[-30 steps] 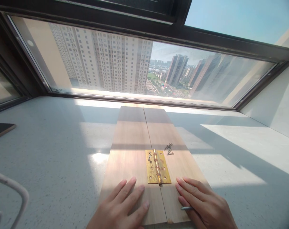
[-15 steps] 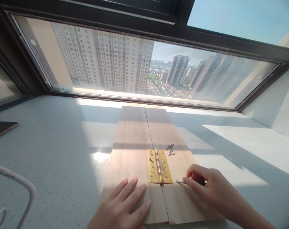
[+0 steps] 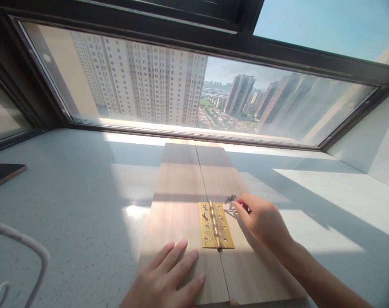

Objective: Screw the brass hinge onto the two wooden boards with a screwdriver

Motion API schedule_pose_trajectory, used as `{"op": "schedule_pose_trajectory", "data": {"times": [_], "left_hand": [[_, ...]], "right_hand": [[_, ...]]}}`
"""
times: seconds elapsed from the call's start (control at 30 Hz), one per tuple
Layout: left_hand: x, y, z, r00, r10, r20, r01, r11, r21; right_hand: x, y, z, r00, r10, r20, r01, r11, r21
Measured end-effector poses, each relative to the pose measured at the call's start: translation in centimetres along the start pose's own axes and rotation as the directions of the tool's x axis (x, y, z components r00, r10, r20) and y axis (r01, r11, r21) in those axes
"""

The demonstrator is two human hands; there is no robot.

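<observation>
A brass hinge lies unfolded across the seam of two pale wooden boards. A few screws sit on its left leaf near the upper holes. My left hand rests with spread fingers on the left board, below the hinge. In my right hand is a screwdriver, its thin metal shaft pointing left to the hinge's upper right edge. Most of its dark red handle is hidden by my fingers. Several loose screws lie on the right board, right by my fingertips.
The boards lie on a speckled white sill reaching to a dark window frame. At the left edge are a dark phone-like flat object and, nearer, a thick pale cable. A white wall bounds the right side.
My right hand has moved forward and slightly left with the screwdriver, from the hinge's lower right corner to the loose screws. My left hand stays on the board.
</observation>
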State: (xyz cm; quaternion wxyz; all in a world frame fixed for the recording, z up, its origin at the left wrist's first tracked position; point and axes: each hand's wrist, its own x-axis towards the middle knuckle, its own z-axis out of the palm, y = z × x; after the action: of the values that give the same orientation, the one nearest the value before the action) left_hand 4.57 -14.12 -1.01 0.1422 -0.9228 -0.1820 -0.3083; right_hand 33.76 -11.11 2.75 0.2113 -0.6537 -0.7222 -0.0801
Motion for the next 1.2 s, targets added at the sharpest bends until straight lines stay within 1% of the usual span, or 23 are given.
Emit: {"op": "schedule_pose_trajectory", "data": {"times": [0.1, 0.4, 0.73, 1.03, 1.13, 1.2], "left_hand": [[0.0, -0.1, 0.0, 1.000, -0.002, -0.003, 0.002, 1.000, -0.011], [0.0, 0.1, -0.2, 1.000, -0.006, 0.010, 0.006, 1.000, -0.012], [-0.3, -0.1, -0.5, 0.999, 0.019, 0.037, -0.017, 0.998, -0.057], [-0.4, 0.0, -0.4, 1.000, 0.002, 0.005, -0.002, 0.998, -0.061], [-0.4, 0.1, -0.4, 1.000, -0.006, 0.000, 0.006, 0.998, -0.065], [-0.4, 0.2, -0.4, 1.000, -0.010, 0.000, 0.010, 0.998, -0.060]], "right_hand": [[-0.1, 0.1, 0.2, 1.000, -0.012, -0.013, 0.012, 1.000, 0.014], [-0.1, 0.2, 0.5, 0.999, 0.003, -0.036, -0.001, 0.999, 0.053], [-0.7, 0.2, 0.9, 0.996, 0.076, -0.051, -0.069, 0.990, 0.124], [-1.5, -0.1, 1.6, 0.991, 0.125, -0.038, -0.117, 0.978, 0.174], [-1.8, 0.2, 1.2, 0.987, 0.159, -0.012, -0.154, 0.968, 0.200], [-2.4, 0.9, 0.6, 0.977, 0.212, 0.015, -0.210, 0.956, 0.204]]}}
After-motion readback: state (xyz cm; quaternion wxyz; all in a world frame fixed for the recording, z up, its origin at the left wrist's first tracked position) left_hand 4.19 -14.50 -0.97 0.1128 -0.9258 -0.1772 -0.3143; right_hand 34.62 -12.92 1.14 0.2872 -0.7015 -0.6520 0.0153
